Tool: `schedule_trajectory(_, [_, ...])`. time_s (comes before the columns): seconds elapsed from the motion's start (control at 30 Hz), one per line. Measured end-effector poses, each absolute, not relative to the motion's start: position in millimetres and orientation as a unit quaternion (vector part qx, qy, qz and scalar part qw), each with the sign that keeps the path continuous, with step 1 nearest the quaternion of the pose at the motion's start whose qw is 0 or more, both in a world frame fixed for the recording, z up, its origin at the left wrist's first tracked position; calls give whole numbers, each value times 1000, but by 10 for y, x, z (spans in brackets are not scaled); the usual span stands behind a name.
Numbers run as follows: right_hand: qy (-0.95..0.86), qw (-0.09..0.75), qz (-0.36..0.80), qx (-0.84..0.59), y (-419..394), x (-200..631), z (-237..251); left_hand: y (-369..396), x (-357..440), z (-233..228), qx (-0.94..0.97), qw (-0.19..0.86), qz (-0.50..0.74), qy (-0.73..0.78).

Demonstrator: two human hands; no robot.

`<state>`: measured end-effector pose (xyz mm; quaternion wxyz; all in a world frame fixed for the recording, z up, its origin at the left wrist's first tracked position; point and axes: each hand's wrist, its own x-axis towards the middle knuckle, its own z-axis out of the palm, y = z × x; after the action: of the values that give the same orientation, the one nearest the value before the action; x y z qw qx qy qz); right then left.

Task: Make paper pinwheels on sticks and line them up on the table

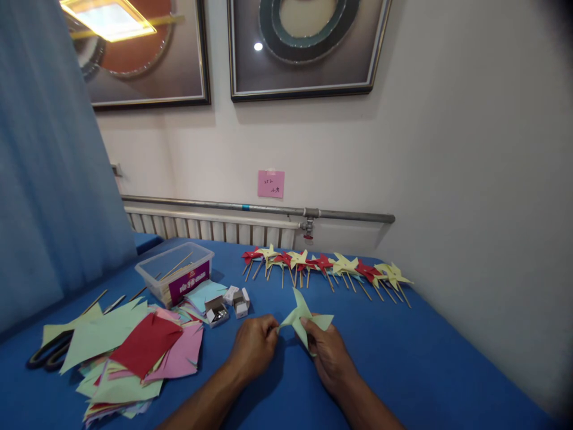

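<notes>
A pale green paper pinwheel [301,316] with folded blades is held up over the blue tabletop. My right hand [333,352] grips it, with the thumb pressed near its middle and the other fingers behind the paper. My left hand [254,346] is closed, its thumb and forefinger pinched at the tip of the pinwheel's left blade. No stick shows on this pinwheel; its back side is hidden. Behind the hands lies a row of finished-looking red and yellow pinwheels [344,264] on thin wooden sticks.
Cut paper squares [147,343] lie piled at the left, beside black-handled scissors [51,349]. A clear plastic tub [152,266] holds wooden sticks. Small open boxes [217,312] stand near it, one with shiny metal pieces. The blue table [403,364] meets the wall behind and at right.
</notes>
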<state>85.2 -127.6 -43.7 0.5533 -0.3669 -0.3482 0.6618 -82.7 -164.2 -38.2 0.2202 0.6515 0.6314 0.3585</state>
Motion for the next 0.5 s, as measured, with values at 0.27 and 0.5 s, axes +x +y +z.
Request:
schedule_trajectory(0.27, [-345,550,662,-375,-1266,854,-463,-1657,-824,-350,655,217,358,629])
schedule_trajectory(0.5, [-338,556,662,-372,-1265,852,-454,-1671,-823,-337,653,219,359,630])
